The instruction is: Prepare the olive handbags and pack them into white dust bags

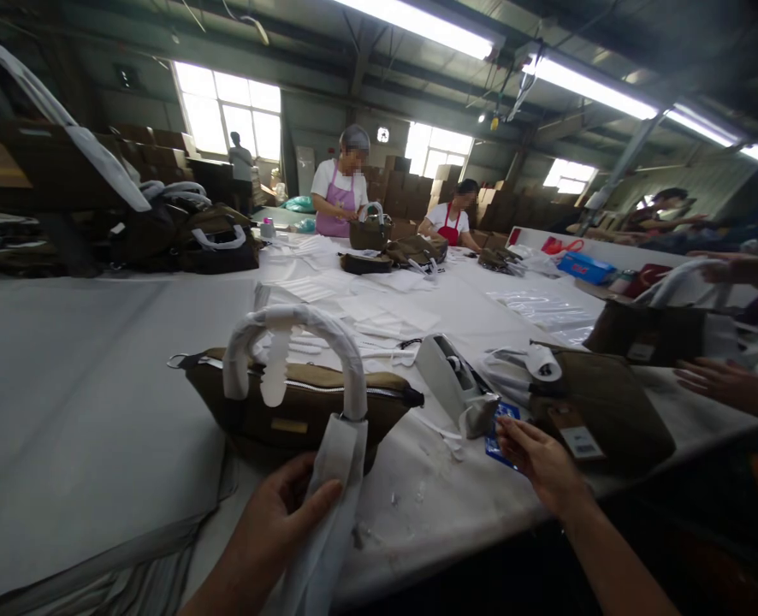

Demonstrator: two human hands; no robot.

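An olive-brown zippered handbag stands on the white table in front of me, its arched handle wrapped in white paper. My left hand is closed on a white wrapping strip that hangs from the handle's right end. A notched white strip dangles inside the arch. Right of the bag sits a grey tape dispenser. At its front end my right hand is closed in a pinch, beside a blue packet; what the fingertips hold is too small to make out.
Another olive bag with a tag lies at the right, near a neighbouring person's hands. Stacked bags stand at the back left. Two people in aprons work across the table. A blue box sits at the back right.
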